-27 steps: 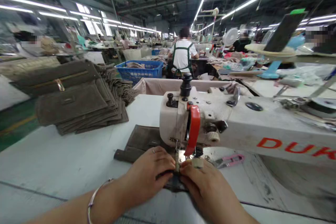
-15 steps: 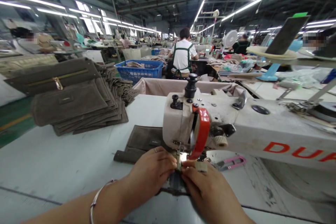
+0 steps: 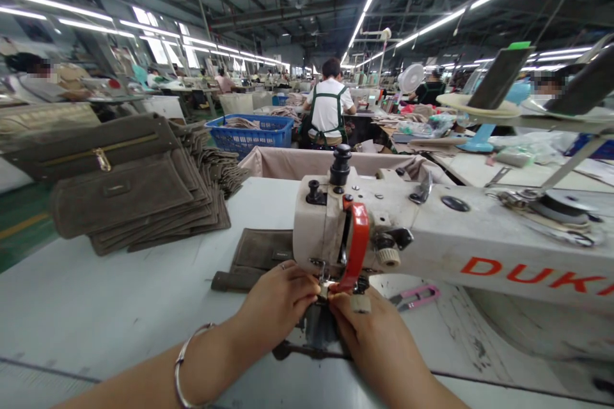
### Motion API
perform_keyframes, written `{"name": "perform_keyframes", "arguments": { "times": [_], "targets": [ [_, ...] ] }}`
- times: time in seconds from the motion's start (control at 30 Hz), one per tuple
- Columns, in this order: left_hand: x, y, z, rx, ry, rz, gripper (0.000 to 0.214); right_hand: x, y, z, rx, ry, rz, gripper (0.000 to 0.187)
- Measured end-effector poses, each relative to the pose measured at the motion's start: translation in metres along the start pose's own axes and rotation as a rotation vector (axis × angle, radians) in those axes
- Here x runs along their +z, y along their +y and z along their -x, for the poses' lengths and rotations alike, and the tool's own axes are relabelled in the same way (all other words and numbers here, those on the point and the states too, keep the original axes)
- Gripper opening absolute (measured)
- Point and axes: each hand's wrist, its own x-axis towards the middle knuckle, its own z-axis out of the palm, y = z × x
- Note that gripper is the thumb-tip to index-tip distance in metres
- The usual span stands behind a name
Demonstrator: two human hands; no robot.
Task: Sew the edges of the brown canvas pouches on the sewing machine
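Note:
A cream sewing machine [image 3: 432,236] with a red guard [image 3: 355,249] stands on a white table [image 3: 105,307]. Under its needle lies a dark grey-brown fabric piece [image 3: 256,255] that runs back to the left behind the machine head. My left hand [image 3: 273,307], a silver bangle on its wrist, presses the fabric down just left of the needle. My right hand [image 3: 378,339] presses the same fabric just right of the needle. Fingertips of both hands nearly meet at the presser foot. The near part of the fabric is hidden under my hands.
A stack of grey-brown zippered panels [image 3: 125,185] sits at the left of the table. Pink thread snips [image 3: 417,297] lie right of the needle. Behind are a blue basket [image 3: 252,131], a cloth-lined bin [image 3: 297,163] and a seated person in a white shirt [image 3: 329,108].
Both hands have slid forward with the fabric, closer to the needle. The view has shifted slightly; the dark fabric edge now shows between and below my hands.

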Motion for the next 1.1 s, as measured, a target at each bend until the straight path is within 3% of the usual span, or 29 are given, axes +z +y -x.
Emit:
{"name": "perform_keyframes", "arguments": {
  "times": [0.9, 1.1],
  "targets": [
    [0.003, -0.002, -0.003, -0.011, -0.027, -0.063, 0.013, 0.005, 0.002, 0.003, 0.04, -0.023, 0.045, 0.019],
    [0.006, -0.001, -0.005, 0.004, -0.119, -0.136, 0.006, 0.021, 0.031, 0.018, -0.085, -0.043, 0.054, 0.023]
  ]
}}
